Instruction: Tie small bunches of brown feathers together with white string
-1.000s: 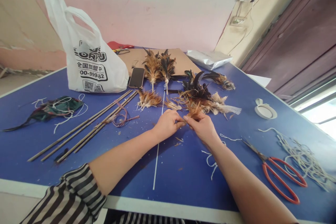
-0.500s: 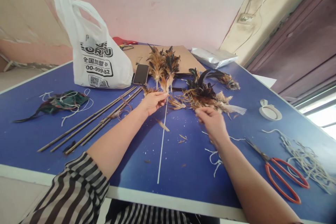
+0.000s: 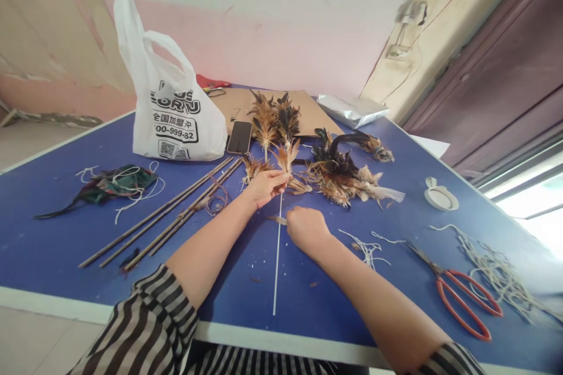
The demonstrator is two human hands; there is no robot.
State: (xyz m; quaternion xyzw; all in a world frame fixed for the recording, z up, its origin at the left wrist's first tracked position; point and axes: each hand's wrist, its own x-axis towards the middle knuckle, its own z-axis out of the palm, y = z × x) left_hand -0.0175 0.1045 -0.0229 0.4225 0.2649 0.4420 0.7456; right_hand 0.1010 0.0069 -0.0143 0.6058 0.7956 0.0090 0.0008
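My left hand [image 3: 264,186] is closed, pinching a small bunch of orange-brown feathers [image 3: 285,156] upright just above the blue table [image 3: 88,211]. My right hand [image 3: 305,227] is curled, knuckles up, on the table beside the white centre line. It reaches for a single loose feather [image 3: 278,220] lying just to its left; I cannot see whether the fingers touch it. A loose heap of brown and black feathers [image 3: 341,173] lies just beyond both hands.
Tied feather bundles [image 3: 275,117], a phone [image 3: 240,136] and a white plastic bag [image 3: 176,117] lie farther back. Thin sticks [image 3: 167,217] and a dark cloth with string [image 3: 116,183] sit left. Red-handled scissors [image 3: 457,293], string pieces [image 3: 501,269] and a tape roll [image 3: 441,197] sit right.
My hands parted: the left carried its feather bunch up and left. The right swept out to the right, then came back down to the loose feather by the centre line.
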